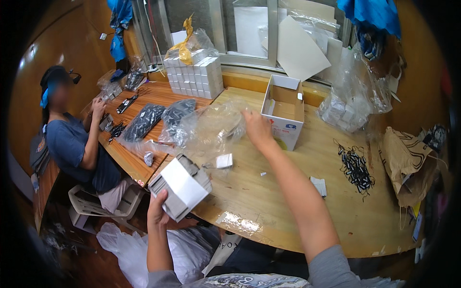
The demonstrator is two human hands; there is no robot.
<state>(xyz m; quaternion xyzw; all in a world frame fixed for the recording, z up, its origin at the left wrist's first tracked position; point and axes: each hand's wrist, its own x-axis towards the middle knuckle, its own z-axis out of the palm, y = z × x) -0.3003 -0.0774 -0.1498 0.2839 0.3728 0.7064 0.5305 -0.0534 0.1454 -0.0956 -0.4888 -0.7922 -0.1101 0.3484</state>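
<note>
insp.: l. hand (157, 206) grips stack (179, 186), set against its fingers; i judge it light, stiff, crushable: hold long edges. r. hand (258, 127) at bag (215, 126), can't tell if pinching; bag prob. slippery.

We see pale cardboard sheets (298, 50) leaning against the window (218, 29), blue cloth (372, 19) hanging at upper right, a brown paper bag (406, 161) below, and, leftward, a blue-shirted person (72, 144) seated on a plastic chair (91, 208).

Red-and-blue print on open carton (283, 126); dark letters on pale cloth (222, 255); lettering on shirt (254, 281).
</note>
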